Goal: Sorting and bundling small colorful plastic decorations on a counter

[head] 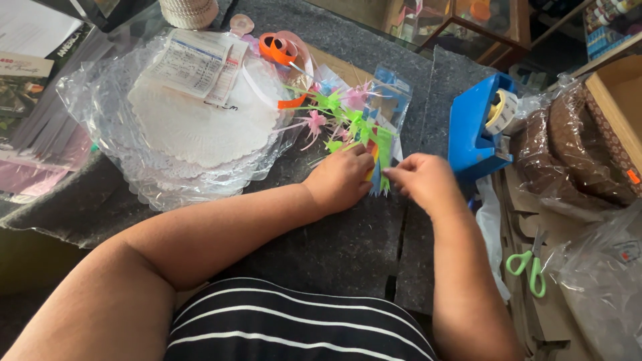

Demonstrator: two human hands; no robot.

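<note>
Gathering the coloured picks at the centre of the frame

Starting at the upper left, a clear plastic bag of white paper doilies [194,127] lies on the dark felt mat [334,247], with a printed slip on top; an orange ribbon roll [279,48] sits just above and to the right of it. None of this touches the work, though the bag's edge lies near the loose ends.

At centre, the left hand [341,179] rests knuckles-up on the mat, its fingers curled onto a bunch of coloured party picks [348,113] — green, pink and blue, fanning up toward the top of the frame. The right hand [422,180] meets it from the right, fingertips pinched closed on the lower ends of the same bunch. How tightly either hand presses I cannot tell.

Doing this well likely means keeping the stems aligned and flat, pinching near the ends so the frilled tips are not crushed.

Right of centre stands a blue tape dispenser [476,130], near the right hand; green-handled scissors [528,264] lie at lower right.
</note>
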